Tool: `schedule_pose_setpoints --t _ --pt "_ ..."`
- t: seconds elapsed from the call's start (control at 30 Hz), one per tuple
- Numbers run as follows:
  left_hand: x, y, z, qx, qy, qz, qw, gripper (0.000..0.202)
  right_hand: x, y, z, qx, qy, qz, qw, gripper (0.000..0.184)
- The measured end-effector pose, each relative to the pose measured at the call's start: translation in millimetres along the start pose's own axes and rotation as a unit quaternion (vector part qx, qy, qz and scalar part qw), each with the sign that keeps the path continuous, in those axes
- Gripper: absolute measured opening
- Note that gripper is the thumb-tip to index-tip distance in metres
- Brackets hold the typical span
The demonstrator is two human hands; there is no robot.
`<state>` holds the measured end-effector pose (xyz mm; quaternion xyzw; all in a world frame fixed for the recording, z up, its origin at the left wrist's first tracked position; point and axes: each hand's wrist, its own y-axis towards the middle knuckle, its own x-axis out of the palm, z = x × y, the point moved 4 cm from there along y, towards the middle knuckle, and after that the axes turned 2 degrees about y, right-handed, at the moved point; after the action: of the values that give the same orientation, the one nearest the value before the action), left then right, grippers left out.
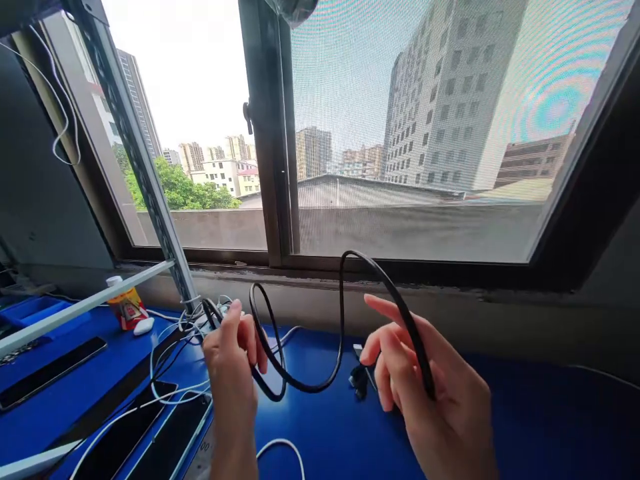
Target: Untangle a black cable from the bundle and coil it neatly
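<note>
A thick black cable runs in loose loops between my two hands, above a blue tabletop. At the left, my left hand is closed around part of it, with loops showing on both sides of the fist. My right hand grips the other stretch, which arches up and comes down between thumb and palm; the index finger points out and the other fingers are curled. Beside the right fingertips is a black plug-like piece; whether it belongs to this cable cannot be made out.
Several dark phones or flat panels lie at the left among tangled white cables. A metal shelf post rises there. Behind it stand a yellow-red container and a blue tray. A window closes off the back.
</note>
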<state>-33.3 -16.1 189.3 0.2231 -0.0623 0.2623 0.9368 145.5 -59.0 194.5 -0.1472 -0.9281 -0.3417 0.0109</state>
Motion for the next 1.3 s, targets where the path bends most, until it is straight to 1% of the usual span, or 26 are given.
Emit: schedule_pose_setpoints --t 0.07,0.17,0.23,0.3,0.37,0.43,0.47,0.57,0.63,0.7,0.73,0.8,0.87,0.9,0.97,1.03,1.07,1.13,1.2,1.27,1.3 --pt "-1.6 -1.6 0.9 -0.004 0.054 -0.014 0.998 0.057 -3.2 -2.0 -5.1 -0.001 -0.017 0.048 0.999 0.023" --pt "-4.2 -4.2 6.5 0.003 0.163 -0.036 0.986 0.057 -7.8 -0.1 -7.1 -0.012 -0.026 0.071 0.997 0.021" --pt "-2.2 -5.5 10.0 0.005 0.213 -0.065 0.975 0.057 -10.6 3.0 -3.7 -0.016 -0.042 0.050 0.998 0.024" --pt "3.5 -6.7 10.7 -0.003 0.229 -0.111 0.967 0.058 -10.7 5.2 1.6 -0.015 -0.077 -0.007 0.997 0.034" --pt "12.6 -9.2 8.2 -0.026 0.205 -0.180 0.962 0.059 -9.1 4.6 6.5 -0.006 -0.111 -0.071 0.991 0.049" --pt "21.9 -13.9 4.7 -0.060 0.148 -0.249 0.955 0.058 -7.3 1.9 7.9 -0.007 -0.138 -0.110 0.984 0.063" --pt "25.7 -16.7 3.4 -0.077 0.115 -0.275 0.952 0.057 -6.2 0.3 7.1 -0.015 -0.146 -0.123 0.982 0.069" --pt "32.4 -24.6 2.6 -0.113 0.036 -0.313 0.942 0.051 -0.7 -4.4 3.3 -0.047 -0.157 -0.170 0.972 0.077" --pt "33.8 -28.7 3.9 -0.126 0.015 -0.329 0.936 0.048 1.3 -7.0 2.5 -0.044 -0.151 -0.182 0.971 0.077" --pt "32.1 -31.2 6.2 -0.127 0.015 -0.337 0.933 0.048 1.9 -10.0 2.4 -0.022 -0.145 -0.172 0.974 0.076" --pt "30.4 -32.0 7.5 -0.122 0.021 -0.340 0.932 0.050 1.5 -11.8 1.7 -0.010 -0.147 -0.151 0.977 0.075" --pt "26.4 -32.5 9.4 -0.109 0.036 -0.347 0.931 0.055 -0.6 -15.5 -2.2 0.005 -0.157 -0.088 0.984 0.072" --pt "22.5 -31.2 9.0 -0.099 0.051 -0.352 0.929 0.060 -3.4 -17.7 -7.3 0.006 -0.157 -0.023 0.987 0.064" --pt "20.6 -29.0 8.0 -0.094 0.056 -0.345 0.932 0.062 -4.1 -17.4 -9.0 0.003 -0.150 -0.010 0.989 0.059" --pt "17.1 -22.0 5.2 -0.083 0.048 -0.315 0.944 0.067 -4.3 -12.8 -8.5 -0.004 -0.127 -0.022 0.992 0.053" --pt "14.8 -13.1 1.6 -0.082 0.016 -0.285 0.955 0.069 -6.0 -4.2 -2.7 -0.003 -0.106 -0.031 0.994 0.051" --pt "14.4 -8.7 -0.3 -0.087 -0.008 -0.277 0.957 0.069 -8.0 0.7 1.6 0.001 -0.098 -0.019 0.995 0.051" --pt "14.4 -0.6 -3.6 -0.102 -0.060 -0.267 0.956 0.068 -12.2 9.7 10.9 0.012 -0.088 0.024 0.996 0.046" --pt "14.4 5.7 -6.3 -0.120 -0.094 -0.249 0.956 0.067 -13.3 15.6 18.0 0.019 -0.083 0.047 0.995 0.040" --pt "15.4 9.0 -9.5 -0.143 -0.103 -0.227 0.958 0.066 -10.8 17.8 21.0 0.019 -0.083 0.032 0.996 0.038" --pt "16.8 9.1 -11.5 -0.157 -0.102 -0.220 0.957 0.065 -8.4 17.5 21.0 0.017 -0.087 0.009 0.996 0.039"
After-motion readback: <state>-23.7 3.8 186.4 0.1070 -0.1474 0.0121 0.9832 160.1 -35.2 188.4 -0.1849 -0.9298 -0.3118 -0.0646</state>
